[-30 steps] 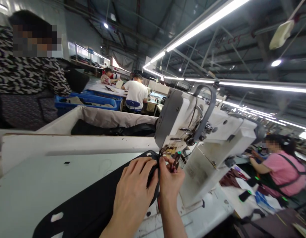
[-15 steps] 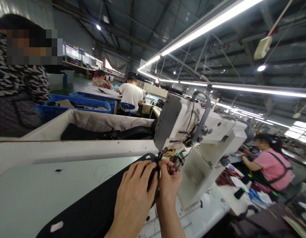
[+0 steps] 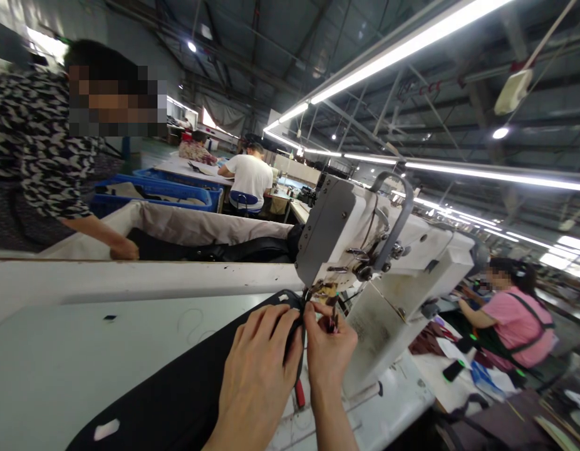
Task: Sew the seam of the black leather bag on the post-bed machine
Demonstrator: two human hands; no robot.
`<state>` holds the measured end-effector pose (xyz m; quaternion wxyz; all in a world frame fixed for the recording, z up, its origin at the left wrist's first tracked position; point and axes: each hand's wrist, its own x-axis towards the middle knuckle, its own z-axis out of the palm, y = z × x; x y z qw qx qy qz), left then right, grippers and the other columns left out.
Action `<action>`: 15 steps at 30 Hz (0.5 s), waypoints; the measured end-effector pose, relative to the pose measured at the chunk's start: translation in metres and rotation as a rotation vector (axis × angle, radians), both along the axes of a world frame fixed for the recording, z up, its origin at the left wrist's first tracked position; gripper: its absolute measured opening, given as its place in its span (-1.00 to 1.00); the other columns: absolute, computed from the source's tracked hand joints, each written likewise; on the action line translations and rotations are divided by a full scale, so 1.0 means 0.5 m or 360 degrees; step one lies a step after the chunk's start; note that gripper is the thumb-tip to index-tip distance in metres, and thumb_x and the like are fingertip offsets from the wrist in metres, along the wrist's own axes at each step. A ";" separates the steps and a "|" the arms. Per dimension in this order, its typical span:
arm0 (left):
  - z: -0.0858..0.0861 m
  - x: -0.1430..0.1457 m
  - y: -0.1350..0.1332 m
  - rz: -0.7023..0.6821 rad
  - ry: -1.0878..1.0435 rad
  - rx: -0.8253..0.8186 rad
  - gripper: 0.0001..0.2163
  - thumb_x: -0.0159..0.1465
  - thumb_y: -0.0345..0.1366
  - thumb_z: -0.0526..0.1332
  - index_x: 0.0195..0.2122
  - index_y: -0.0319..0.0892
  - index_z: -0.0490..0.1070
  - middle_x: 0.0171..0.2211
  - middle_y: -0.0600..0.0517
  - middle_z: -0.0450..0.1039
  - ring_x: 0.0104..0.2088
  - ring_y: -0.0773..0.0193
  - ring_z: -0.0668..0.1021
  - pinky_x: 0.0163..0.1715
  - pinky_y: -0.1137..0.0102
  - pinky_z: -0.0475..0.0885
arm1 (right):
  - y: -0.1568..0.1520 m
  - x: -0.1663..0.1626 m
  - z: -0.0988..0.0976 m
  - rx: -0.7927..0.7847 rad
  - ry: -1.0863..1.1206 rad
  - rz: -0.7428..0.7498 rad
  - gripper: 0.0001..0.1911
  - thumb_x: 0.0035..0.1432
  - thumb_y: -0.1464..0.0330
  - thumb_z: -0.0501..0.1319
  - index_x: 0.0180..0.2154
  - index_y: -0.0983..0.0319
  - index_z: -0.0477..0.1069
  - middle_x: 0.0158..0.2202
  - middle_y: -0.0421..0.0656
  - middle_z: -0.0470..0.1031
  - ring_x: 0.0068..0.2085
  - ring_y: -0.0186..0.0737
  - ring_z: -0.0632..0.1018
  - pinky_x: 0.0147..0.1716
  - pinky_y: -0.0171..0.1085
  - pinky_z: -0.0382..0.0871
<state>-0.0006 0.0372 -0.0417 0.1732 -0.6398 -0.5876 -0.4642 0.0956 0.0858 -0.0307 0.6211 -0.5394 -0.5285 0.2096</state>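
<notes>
A long black fabric panel (image 3: 177, 388) lies across the white sewing table (image 3: 83, 338), its far end under the needle of a white industrial sewing machine (image 3: 388, 250). My left hand (image 3: 262, 369) rests flat on the panel, fingers stretched toward the needle. My right hand (image 3: 330, 347) is closed in a pinch on the panel's edge strip right at the presser foot. A small red-handled tool (image 3: 300, 394) lies on the table between my wrists.
Behind the table stands a cloth-lined bin (image 3: 200, 225) with dark pieces; a person in a black-and-white top (image 3: 41, 156) at the left reaches a hand into it. Blue crates (image 3: 153, 191) sit beyond. A person in pink (image 3: 515, 319) works at the right, another in white (image 3: 250, 175) farther back.
The view swung slightly. The person at the left leaned in and put a hand on the bin's edge. My hands stayed at the needle with the same hold.
</notes>
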 end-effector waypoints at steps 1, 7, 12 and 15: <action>0.000 0.000 0.000 -0.0002 -0.0001 -0.0004 -0.82 0.33 -0.33 0.18 -0.05 -0.12 0.42 -0.05 -0.01 0.51 -0.04 0.10 0.49 -0.08 0.17 0.42 | -0.001 -0.001 0.002 0.0005 -0.0051 -0.0020 -0.72 0.06 0.19 0.32 -0.43 0.30 0.61 -0.66 -0.30 0.24 -0.59 -0.37 0.18 -0.57 -0.35 0.10; 0.001 0.000 -0.004 -0.0009 -0.0008 -0.0035 -0.81 0.32 -0.34 0.19 -0.04 -0.11 0.41 -0.04 -0.01 0.50 -0.03 0.09 0.49 -0.06 0.15 0.42 | -0.005 -0.007 0.009 0.0012 -0.0127 -0.0034 -0.80 0.05 0.26 0.28 -0.46 0.26 0.56 -0.64 -0.31 0.26 -0.58 -0.36 0.19 -0.55 -0.36 0.12; -0.003 0.000 -0.004 -0.0001 0.0011 -0.0009 -0.80 0.32 -0.34 0.18 -0.04 -0.12 0.41 -0.04 -0.02 0.49 -0.03 0.08 0.48 -0.06 0.14 0.42 | -0.003 -0.010 0.014 -0.0038 0.0040 0.0042 -0.84 -0.01 0.31 0.26 -0.49 0.27 0.51 -0.62 -0.31 0.25 -0.57 -0.37 0.19 -0.56 -0.37 0.12; -0.003 0.000 -0.003 0.0000 0.0020 0.0008 -0.81 0.32 -0.34 0.18 -0.04 -0.13 0.41 -0.04 -0.03 0.49 -0.04 0.08 0.48 -0.07 0.15 0.42 | 0.001 -0.009 0.012 -0.0046 0.0089 0.0074 -0.86 -0.02 0.32 0.26 -0.49 0.29 0.50 -0.62 -0.33 0.22 -0.56 -0.38 0.18 -0.55 -0.38 0.12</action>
